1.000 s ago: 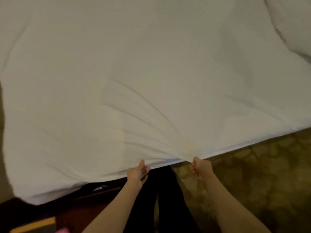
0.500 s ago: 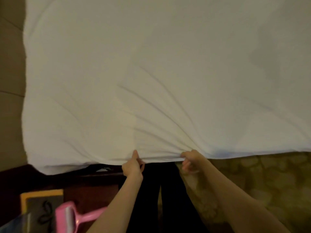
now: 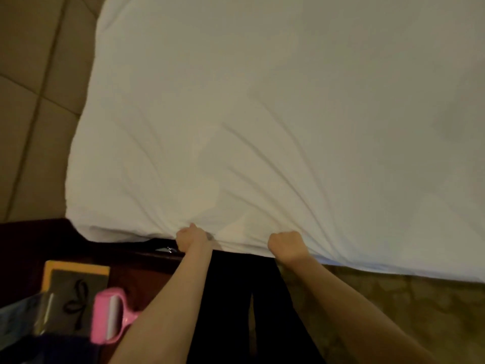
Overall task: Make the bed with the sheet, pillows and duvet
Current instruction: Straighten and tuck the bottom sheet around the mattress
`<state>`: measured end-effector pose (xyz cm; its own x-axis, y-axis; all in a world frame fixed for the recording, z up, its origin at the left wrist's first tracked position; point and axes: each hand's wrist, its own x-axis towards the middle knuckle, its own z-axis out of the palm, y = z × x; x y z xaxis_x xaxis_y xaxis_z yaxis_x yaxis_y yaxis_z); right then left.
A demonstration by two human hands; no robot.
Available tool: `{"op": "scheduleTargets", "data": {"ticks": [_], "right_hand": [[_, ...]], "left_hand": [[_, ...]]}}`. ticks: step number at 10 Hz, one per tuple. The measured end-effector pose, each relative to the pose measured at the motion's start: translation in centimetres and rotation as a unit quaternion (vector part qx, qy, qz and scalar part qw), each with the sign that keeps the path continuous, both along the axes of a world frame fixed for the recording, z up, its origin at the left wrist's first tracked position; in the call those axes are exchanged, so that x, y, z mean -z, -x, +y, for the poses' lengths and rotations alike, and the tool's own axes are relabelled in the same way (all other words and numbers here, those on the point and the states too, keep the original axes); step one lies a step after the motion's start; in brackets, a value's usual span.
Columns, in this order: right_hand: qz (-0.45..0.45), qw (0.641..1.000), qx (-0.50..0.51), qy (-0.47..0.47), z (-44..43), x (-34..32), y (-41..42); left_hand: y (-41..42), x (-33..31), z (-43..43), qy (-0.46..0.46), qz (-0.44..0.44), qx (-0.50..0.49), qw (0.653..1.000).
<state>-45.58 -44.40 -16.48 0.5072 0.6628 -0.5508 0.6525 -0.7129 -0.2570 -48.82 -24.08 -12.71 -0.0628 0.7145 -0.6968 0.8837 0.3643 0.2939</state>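
off the bed's near left corner, a pink lint roller lies on dark furniture. the left hand is fisted on the white sheet at the bed's near edge. just beside it, the right hand is clenched on the same hem. the sheet covers the bed, creases fanning from both fists. this looks like the sheet-tightening step; next probably calls for an even pull, then tucking the hem under.
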Motion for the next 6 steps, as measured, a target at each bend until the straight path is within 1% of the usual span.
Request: {"op": "scheduleTargets", "data": {"ticks": [1, 2, 3, 4, 5, 6], "right_hand": [[0.107, 0.981, -0.090, 0.138, 0.7, -2.4, -0.2], [0.064, 0.986, -0.112, 0.108, 1.5, -4.2, -0.8], [0.067, 0.968, -0.193, 0.147, 1.9, -3.8, -1.0], [0.126, 0.957, -0.206, 0.163, 2.3, -3.5, -0.9], [0.132, 0.958, -0.197, 0.158, 2.6, -3.8, -1.2], [0.132, 0.964, -0.154, 0.172, 2.5, -3.3, -1.2]], "left_hand": [[0.9, 2.8, 1.2, -0.045, 0.049, -0.010, 0.998], [0.9, 1.4, 1.9, -0.038, 0.049, -0.131, 0.989], [1.8, 1.5, 3.1, -0.043, -0.012, -0.077, 0.996], [3.8, 2.7, 4.4, -0.054, -0.015, 0.024, 0.998], [4.8, 2.6, 4.9, -0.082, -0.056, 0.096, 0.990], [6.2, 2.4, 5.9, -0.107, -0.077, 0.144, 0.981]]}}
